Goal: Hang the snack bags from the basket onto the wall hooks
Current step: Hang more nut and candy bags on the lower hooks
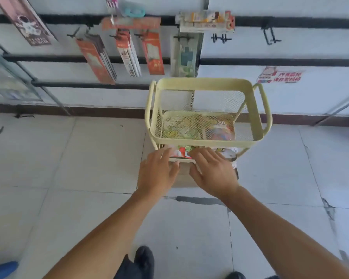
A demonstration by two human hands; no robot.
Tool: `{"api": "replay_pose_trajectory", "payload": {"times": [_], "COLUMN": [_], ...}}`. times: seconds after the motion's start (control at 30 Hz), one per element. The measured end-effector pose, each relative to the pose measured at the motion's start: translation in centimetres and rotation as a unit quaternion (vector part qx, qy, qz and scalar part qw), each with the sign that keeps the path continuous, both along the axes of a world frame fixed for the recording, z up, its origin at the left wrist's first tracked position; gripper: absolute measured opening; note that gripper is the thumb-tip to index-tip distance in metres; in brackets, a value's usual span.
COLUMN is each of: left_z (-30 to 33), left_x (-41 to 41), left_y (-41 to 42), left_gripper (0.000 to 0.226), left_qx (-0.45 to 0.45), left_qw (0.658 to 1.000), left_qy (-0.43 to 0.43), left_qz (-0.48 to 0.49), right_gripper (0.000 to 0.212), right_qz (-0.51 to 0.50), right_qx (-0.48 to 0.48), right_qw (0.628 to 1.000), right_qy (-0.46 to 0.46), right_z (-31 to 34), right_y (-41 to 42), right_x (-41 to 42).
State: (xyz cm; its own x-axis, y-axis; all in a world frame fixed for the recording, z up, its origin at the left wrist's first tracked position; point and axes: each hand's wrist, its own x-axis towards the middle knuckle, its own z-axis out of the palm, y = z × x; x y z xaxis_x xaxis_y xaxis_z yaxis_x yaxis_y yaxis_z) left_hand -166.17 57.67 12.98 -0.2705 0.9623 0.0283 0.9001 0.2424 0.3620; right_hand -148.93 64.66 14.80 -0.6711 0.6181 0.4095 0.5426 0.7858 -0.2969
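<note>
floor pale cracked tile | wall white, black hooks | hands: left, right grips spread on bags, basket centre

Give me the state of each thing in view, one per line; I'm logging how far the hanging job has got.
Left hand: open, fingers reaching to the snack bags.
Right hand: open, fingers on the bags.
Snack bags: lying in the lower tier, not yet hung.
Basket top tier: holds nothing.
Right wall hooks: bare.
Left wall hooks: carrying hung packets.
</note>
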Motion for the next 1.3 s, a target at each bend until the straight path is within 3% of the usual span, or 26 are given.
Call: {"api": "replay_pose_trajectory", "payload": {"times": [0.2,0.37,0.6,1.03,1.1,1.17,1.23,1.3], "left_z": [-18.5,-26.3,-28.4,-28.4,-28.2,-28.1,-28.3,-28.5], "left_x": [-0.1,-1.3,-2.4,-2.8,-2.7,-2.9,-3.0,-3.0], "left_y": [3.3,5.9,7.4,8.0,8.0,8.1,8.3,8.6], "left_gripper": [0.041,0.034,0.038,0.041,0.041,0.043,0.045,0.047], "left_qx": [0.053,0.125,0.137,0.099,0.102,0.104,0.103,0.095], "left_qw": [0.998,0.991,0.987,0.99,0.991,0.991,0.991,0.991], "left_qy": [0.023,0.047,0.081,0.084,0.077,0.073,0.077,0.083], "left_qz": [-0.002,0.01,0.017,0.054,0.046,0.042,0.041,0.042], "right_gripper": [0.028,0.04,0.06,0.057,0.039,0.021,0.019,0.015], "right_qz": [-0.032,-0.094,-0.181,-0.288,-0.307,-0.311,-0.293,-0.27], "right_qx": [-0.072,-0.151,-0.261,-0.391,-0.434,-0.523,-0.594,-0.635], "right_qw": [0.997,0.983,0.948,0.873,0.839,0.762,0.691,0.653], "right_qy": [0.006,0.035,0.034,0.049,0.116,0.221,0.289,0.312], "right_z": [-18.7,-27.5,-30.5,-29.6,-29.6,-29.4,-29.4,-29.3], "right_y": [3.2,6.0,8.3,12.2,12.5,12.8,13.0,12.9], "right_x": [-0.9,-3.5,-5.8,-8.3,-8.5,-8.6,-8.6,-8.5]}}
